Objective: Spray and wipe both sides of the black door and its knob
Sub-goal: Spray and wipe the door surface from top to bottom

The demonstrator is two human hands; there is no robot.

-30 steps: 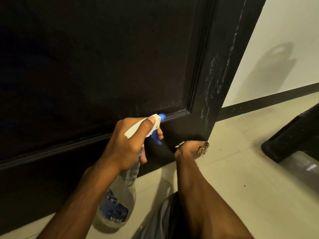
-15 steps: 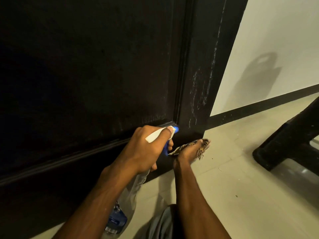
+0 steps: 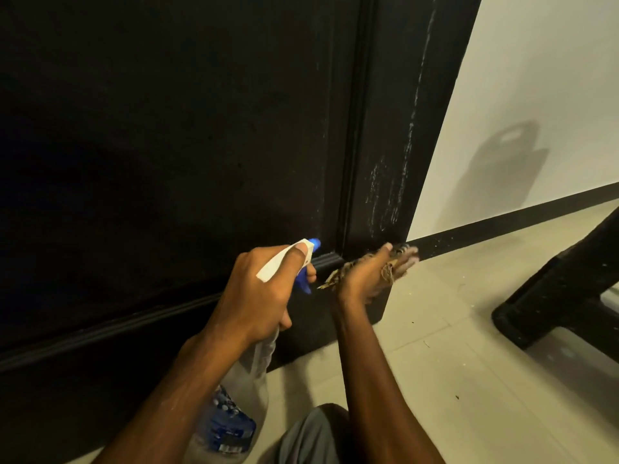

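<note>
Left hand (image 3: 258, 293) is gripping spray bottle (image 3: 246, 376), right hand (image 3: 365, 276) is pressing rag (image 3: 335, 278) flat-fingered against door (image 3: 167, 128); overspray beside it possibly slicking floor (image 3: 469, 363).

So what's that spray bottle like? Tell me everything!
The spray bottle looks like clear plastic, with a blue-and-white label low on its body, a white head, and a blue nozzle and trigger. It is tilted, nozzle close to the black door, base towards the person. The left hand grips its neck, thumb along the white head.
</note>
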